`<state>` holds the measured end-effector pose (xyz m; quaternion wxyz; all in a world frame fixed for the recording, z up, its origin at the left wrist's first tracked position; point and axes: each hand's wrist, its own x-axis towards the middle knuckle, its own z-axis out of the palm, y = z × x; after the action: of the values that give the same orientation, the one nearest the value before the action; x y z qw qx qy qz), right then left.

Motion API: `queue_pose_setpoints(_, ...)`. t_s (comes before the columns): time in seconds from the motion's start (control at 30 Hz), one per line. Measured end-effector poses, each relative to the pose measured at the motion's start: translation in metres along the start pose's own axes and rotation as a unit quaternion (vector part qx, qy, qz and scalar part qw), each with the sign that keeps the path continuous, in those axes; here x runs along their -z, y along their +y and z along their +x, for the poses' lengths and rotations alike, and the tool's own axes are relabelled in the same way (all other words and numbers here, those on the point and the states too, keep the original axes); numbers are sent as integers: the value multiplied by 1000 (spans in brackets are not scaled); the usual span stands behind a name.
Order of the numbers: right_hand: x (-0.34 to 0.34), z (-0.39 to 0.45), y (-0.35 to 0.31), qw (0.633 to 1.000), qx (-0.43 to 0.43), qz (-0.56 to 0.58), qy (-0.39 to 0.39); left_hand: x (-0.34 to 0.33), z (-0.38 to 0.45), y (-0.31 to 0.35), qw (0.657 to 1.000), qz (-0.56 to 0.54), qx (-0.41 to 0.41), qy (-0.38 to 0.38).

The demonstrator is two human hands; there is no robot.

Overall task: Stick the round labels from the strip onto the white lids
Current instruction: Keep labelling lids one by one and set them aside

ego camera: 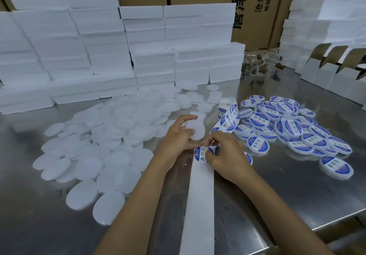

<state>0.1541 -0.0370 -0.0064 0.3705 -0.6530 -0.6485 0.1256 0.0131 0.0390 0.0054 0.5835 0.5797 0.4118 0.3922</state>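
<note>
My left hand (178, 133) grips a bare white lid (195, 129) upright above the steel table (287, 191). My right hand (221, 153) pinches a round blue-and-white label (202, 153), printed 助焊膏, at the backing strip (200, 205). Unlabelled lids (111, 135) are heaped left, labelled lids (287, 127) right. Behind, a carton (255, 6) reads 沧州.
</note>
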Motion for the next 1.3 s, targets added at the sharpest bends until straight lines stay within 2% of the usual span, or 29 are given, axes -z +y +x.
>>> queue_pose_setpoints(0.13,1,-2,-4,996,24,83,19,-2,-1,-1,998,59,-10,-10)
queue_pose_setpoints(0.27,11,4,-8,966,-31,253,40,-1,1,-2,995,96,-21,-4)
queue_pose_setpoints(0.33,18,10,-10,926,-63,365,72,0,1,-3,1000,22,-4,-16)
queue_pose_setpoints(0.4,26,19,-12,902,-89,415,80,1,1,-2,997,-68,18,-6)
queue_pose_setpoints(0.53,26,46,-24,906,-105,409,40,9,5,5,969,-243,27,12)
queue_pose_setpoints(0.63,9,57,-31,906,-128,403,31,11,3,10,949,-316,24,10)
queue_pose_setpoints(0.73,-5,58,-31,906,-146,393,55,10,3,14,950,-310,17,24)
queue_pose_setpoints(1.0,-12,55,-27,935,-112,323,94,6,1,18,958,-285,21,11)
queue_pose_setpoints(1.3,-13,52,-25,941,-114,302,103,2,-1,19,964,-264,17,11)
